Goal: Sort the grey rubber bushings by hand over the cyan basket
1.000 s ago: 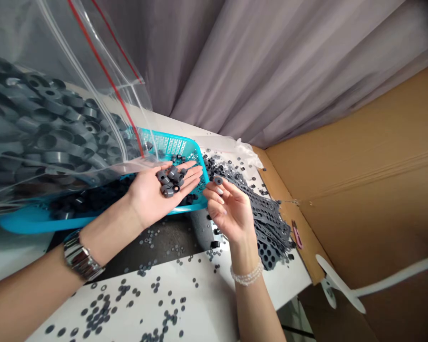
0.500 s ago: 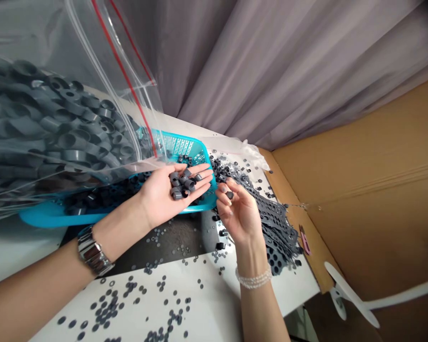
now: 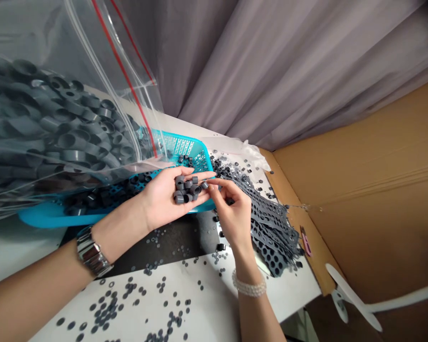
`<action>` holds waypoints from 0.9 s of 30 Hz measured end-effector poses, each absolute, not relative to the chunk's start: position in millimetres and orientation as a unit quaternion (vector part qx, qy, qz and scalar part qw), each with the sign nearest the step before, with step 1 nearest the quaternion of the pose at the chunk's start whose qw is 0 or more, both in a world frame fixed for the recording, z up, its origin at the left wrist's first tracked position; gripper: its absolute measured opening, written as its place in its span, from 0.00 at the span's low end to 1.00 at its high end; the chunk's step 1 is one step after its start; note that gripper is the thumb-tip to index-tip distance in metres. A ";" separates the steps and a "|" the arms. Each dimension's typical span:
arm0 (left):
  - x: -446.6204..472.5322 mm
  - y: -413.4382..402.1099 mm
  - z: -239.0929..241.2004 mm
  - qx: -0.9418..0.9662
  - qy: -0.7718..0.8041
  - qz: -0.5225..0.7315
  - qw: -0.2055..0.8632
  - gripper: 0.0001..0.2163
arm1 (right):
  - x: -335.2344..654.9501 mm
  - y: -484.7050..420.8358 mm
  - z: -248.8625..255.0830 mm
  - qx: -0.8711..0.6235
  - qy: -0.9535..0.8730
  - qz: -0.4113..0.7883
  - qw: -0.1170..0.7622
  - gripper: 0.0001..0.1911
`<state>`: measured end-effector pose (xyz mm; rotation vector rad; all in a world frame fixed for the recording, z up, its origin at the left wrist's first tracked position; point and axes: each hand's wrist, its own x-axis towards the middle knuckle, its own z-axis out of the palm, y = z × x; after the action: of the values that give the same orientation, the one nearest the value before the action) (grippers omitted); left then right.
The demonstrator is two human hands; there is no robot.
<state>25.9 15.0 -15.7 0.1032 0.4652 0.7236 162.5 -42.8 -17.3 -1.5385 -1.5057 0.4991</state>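
My left hand lies palm up over the edge of a turquoise basket, cupping several small dark grey rubber rings. My right hand reaches across to that palm, and its fingertips pinch one ring at the pile's right edge. A silver watch sits on my left wrist and a pearl bracelet on my right. Beneath my right hand lies a heap of grey punched rubber sheets.
A big clear zip bag full of larger grey rings leans over the basket at left. Several small grey discs litter the white table. A cardboard wall stands at right, with grey curtain behind.
My right hand, which held a ring apart from the left palm, has moved left to the pile on that palm. The view has shifted slightly.
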 end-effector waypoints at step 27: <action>24.6 11.8 -8.6 0.055 0.230 0.364 0.901 0.23 | 161.8 -45.2 -16.7 -0.633 -0.606 0.187 0.444 0.08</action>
<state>24.6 11.8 -8.6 0.1148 0.4762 0.7521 161.8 -45.2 -16.7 -1.5697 -1.5017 0.4632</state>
